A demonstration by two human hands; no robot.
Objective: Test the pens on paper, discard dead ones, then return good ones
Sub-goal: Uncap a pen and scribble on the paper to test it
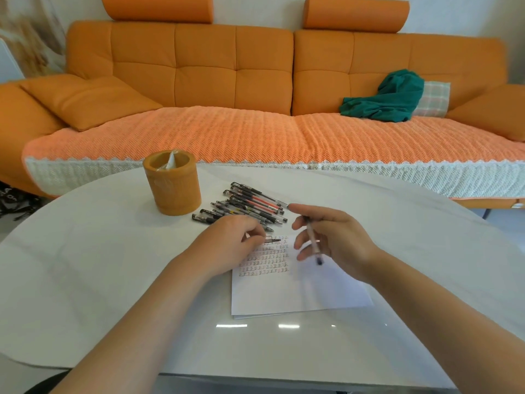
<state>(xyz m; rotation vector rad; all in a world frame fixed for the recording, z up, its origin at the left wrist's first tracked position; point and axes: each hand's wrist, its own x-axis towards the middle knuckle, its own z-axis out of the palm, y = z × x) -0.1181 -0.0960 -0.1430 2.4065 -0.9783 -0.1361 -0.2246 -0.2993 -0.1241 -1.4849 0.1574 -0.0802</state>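
At the middle of the frame, both hands hang over the paper [284, 294] on the white table [99, 265]. The left hand [230, 243] is curled, its fingertips pinching a short clear-and-black piece [272, 239]; whether that is a cap or the end of a pen I cannot tell. It points right, just above the top rows of writing. The right hand [335, 240] is half open, forefinger stretched out toward the upper left, the other fingers loosely bent round a pen [312, 240]. That pen is blurred and slants down toward the lower right, its dark end over the bare right part of the sheet.

The upper left of the paper carries rows of small repeated marks in dark and red ink, too small to read with certainty. No brand shows on anything.

Just above the hands, toward the upper left, the other pens [250, 206] lie in a loose heap on the table, nearly touching the left hand's knuckles. Left of the heap stands a round tan holder [172, 186] with crumpled clear plastic inside. Behind the table runs an orange sofa [227, 66], with a green cloth [386, 98] bunched at its right.
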